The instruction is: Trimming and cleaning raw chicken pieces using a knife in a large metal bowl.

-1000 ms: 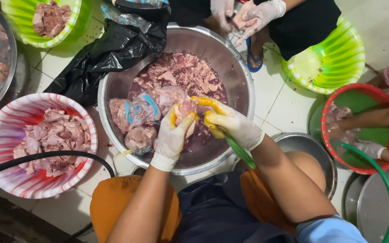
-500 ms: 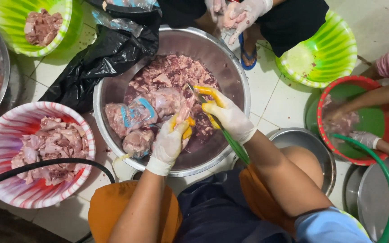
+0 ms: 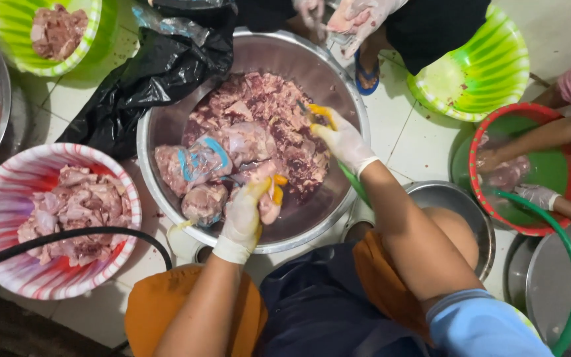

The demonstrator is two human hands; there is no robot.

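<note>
A large steel bowl [image 3: 166, 125] holds raw pink meat [image 3: 266, 106] and a few plastic-wrapped lumps [image 3: 196, 162]. My left hand [image 3: 246, 215], in a white glove with yellow fingertips, grips a pale piece of meat [image 3: 269, 205] near the bowl's front rim. My right hand [image 3: 340, 137], gloved the same way, is farther back over the meat pile. Its fingers are closed on what looks like a small knife whose dark tip [image 3: 303, 108] pokes out to the left.
A red-and-white striped bowl of cut meat [image 3: 8, 172] sits at left and a green one [image 3: 87, 39] at back left. A black plastic bag [image 3: 147, 79] lies behind the steel bowl. Other people's gloved hands work at the top [image 3: 358, 16] and over a red basin [image 3: 563, 119] at right.
My two hands were together over the middle of the bowl. The right hand has moved away toward the far side, while the left stays near the front rim with the meat piece.
</note>
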